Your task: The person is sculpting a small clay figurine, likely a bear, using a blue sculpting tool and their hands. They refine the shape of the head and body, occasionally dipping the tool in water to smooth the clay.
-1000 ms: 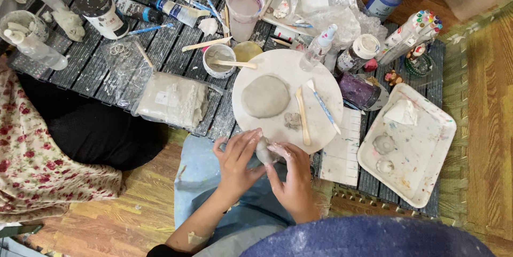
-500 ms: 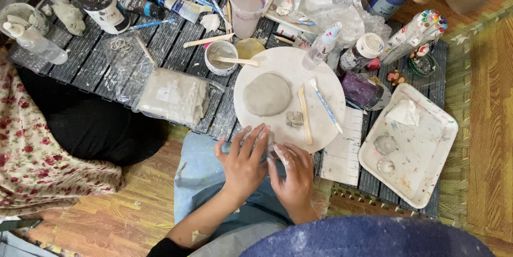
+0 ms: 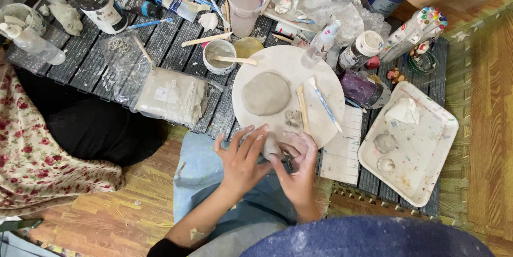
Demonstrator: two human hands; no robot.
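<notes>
Both hands, left hand (image 3: 243, 159) and right hand (image 3: 299, 163), close around a small grey clay lump (image 3: 271, 147) at the near rim of the round white board (image 3: 326, 75), which carries a flattened grey clay disc (image 3: 266, 93) and wooden modelling sticks (image 3: 302, 108).

Slatted table (image 3: 85, 59) w/ round board (image 3: 320, 75), tray (image 3: 427, 144).

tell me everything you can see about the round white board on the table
The board is a round, flat white disc, smeared grey, lying on the dark slatted table. On it lie a flattened grey clay slab, small clay bits, a wooden stick and a blue-handled tool. Both hands work clay at its near edge.
</notes>
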